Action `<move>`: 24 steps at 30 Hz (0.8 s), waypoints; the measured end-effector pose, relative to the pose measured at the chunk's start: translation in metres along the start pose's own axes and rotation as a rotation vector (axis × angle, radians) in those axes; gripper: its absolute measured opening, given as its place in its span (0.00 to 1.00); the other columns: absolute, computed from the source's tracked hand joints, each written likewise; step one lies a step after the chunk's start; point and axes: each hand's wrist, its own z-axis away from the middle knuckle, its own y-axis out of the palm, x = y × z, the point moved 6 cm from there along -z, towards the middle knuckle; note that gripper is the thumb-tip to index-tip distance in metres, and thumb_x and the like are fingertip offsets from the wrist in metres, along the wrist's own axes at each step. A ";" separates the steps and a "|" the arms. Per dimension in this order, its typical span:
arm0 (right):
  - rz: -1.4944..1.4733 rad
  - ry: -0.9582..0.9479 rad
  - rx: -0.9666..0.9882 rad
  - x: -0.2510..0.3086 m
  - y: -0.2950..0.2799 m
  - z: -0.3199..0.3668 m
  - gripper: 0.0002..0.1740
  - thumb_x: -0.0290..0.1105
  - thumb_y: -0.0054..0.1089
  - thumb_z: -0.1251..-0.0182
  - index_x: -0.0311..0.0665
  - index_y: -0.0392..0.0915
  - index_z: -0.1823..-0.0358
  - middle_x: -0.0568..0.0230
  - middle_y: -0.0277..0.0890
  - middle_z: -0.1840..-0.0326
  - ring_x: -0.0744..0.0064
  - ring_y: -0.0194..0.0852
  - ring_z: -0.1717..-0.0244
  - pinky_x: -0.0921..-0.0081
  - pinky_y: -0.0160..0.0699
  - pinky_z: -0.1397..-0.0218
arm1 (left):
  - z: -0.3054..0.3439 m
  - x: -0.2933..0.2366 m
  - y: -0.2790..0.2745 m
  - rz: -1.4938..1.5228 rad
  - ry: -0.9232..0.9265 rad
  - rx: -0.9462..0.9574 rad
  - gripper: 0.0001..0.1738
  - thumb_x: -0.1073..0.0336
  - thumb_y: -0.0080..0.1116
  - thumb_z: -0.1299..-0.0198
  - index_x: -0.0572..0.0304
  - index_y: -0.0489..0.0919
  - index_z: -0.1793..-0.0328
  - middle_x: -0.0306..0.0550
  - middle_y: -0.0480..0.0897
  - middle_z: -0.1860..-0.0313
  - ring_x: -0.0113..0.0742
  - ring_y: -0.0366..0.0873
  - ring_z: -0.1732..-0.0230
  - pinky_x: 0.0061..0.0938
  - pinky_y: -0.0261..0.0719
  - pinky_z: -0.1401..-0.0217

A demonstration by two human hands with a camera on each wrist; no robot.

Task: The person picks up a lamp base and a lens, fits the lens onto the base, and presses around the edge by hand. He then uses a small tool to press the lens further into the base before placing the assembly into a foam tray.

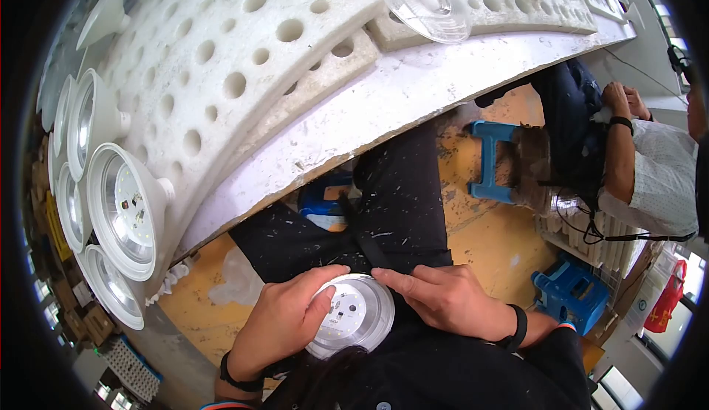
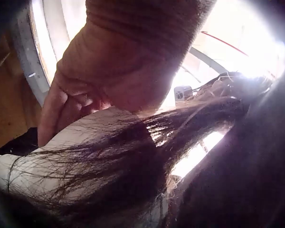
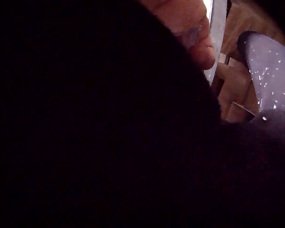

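An LED lamp (image 1: 360, 316) with a white round housing and a chip-dotted board inside is held at lap level, its wide face turned up. My left hand (image 1: 284, 321) grips its left side, thumb bent over the rim. In the left wrist view, fingers of the left hand (image 2: 114, 66) curl about the white housing (image 2: 80, 128), partly behind hair. My right hand (image 1: 450, 297) holds the upper right rim, its index finger along the edge and the other fingers curled. In the dark right wrist view, fingertips of the right hand (image 3: 192, 35) are at the pale rim (image 3: 217, 42).
Ahead is a white table (image 1: 325, 140) bearing foam boards (image 1: 221, 56) with holes. Several similar lamps (image 1: 125, 211) stand along the left edge. A clear lens disc (image 1: 427, 4) lies on the foam. To the right are blue stools (image 1: 484, 163) and another person (image 1: 650, 166).
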 end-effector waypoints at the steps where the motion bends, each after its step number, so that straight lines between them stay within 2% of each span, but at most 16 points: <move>1: 0.020 0.001 -0.006 0.001 0.000 0.000 0.33 0.25 0.64 0.45 0.47 0.74 0.34 0.67 0.64 0.79 0.70 0.73 0.81 0.71 0.74 0.79 | 0.000 -0.001 0.000 0.001 0.005 0.000 0.15 0.69 0.52 0.34 0.62 0.79 0.43 0.55 0.86 0.55 0.50 0.86 0.55 0.34 0.82 0.52; 5: 0.029 0.009 -0.006 0.004 0.003 0.000 0.34 0.25 0.63 0.45 0.47 0.73 0.33 0.67 0.63 0.78 0.69 0.73 0.81 0.71 0.74 0.79 | 0.001 -0.002 0.001 -0.029 0.033 -0.006 0.15 0.70 0.53 0.35 0.63 0.80 0.44 0.56 0.86 0.56 0.50 0.86 0.56 0.34 0.82 0.52; 11: 0.039 -0.115 -0.024 0.013 0.002 -0.017 0.35 0.22 0.64 0.50 0.46 0.75 0.35 0.68 0.62 0.78 0.70 0.71 0.81 0.72 0.73 0.79 | -0.006 -0.001 0.005 -0.024 0.090 0.029 0.14 0.71 0.55 0.37 0.62 0.79 0.45 0.57 0.85 0.57 0.53 0.85 0.58 0.37 0.83 0.56; 16: 0.074 -0.246 0.041 0.015 -0.006 -0.029 0.36 0.23 0.64 0.54 0.45 0.76 0.36 0.69 0.62 0.78 0.71 0.72 0.81 0.73 0.73 0.79 | -0.006 -0.001 0.004 -0.030 0.102 0.037 0.14 0.72 0.56 0.37 0.61 0.78 0.45 0.58 0.85 0.58 0.56 0.84 0.59 0.40 0.84 0.59; 19: 0.091 -0.180 0.048 0.007 -0.006 -0.021 0.37 0.23 0.64 0.56 0.44 0.77 0.37 0.69 0.64 0.77 0.72 0.73 0.80 0.74 0.74 0.79 | -0.005 0.000 0.003 -0.014 0.111 0.025 0.14 0.71 0.56 0.37 0.60 0.78 0.45 0.57 0.85 0.59 0.57 0.84 0.60 0.40 0.83 0.59; 22: 0.140 -0.151 0.084 0.011 -0.012 -0.022 0.36 0.25 0.63 0.56 0.43 0.77 0.38 0.69 0.65 0.77 0.71 0.74 0.79 0.75 0.74 0.78 | -0.007 0.005 0.006 0.015 0.033 0.035 0.13 0.71 0.56 0.36 0.63 0.80 0.46 0.57 0.86 0.61 0.54 0.86 0.58 0.35 0.83 0.56; 24: 0.133 -0.199 0.107 0.017 -0.015 -0.029 0.35 0.25 0.63 0.56 0.41 0.77 0.38 0.69 0.65 0.77 0.72 0.74 0.79 0.75 0.74 0.78 | -0.008 0.003 0.008 -0.008 0.097 0.040 0.14 0.72 0.57 0.38 0.59 0.78 0.45 0.57 0.85 0.60 0.57 0.84 0.60 0.41 0.83 0.59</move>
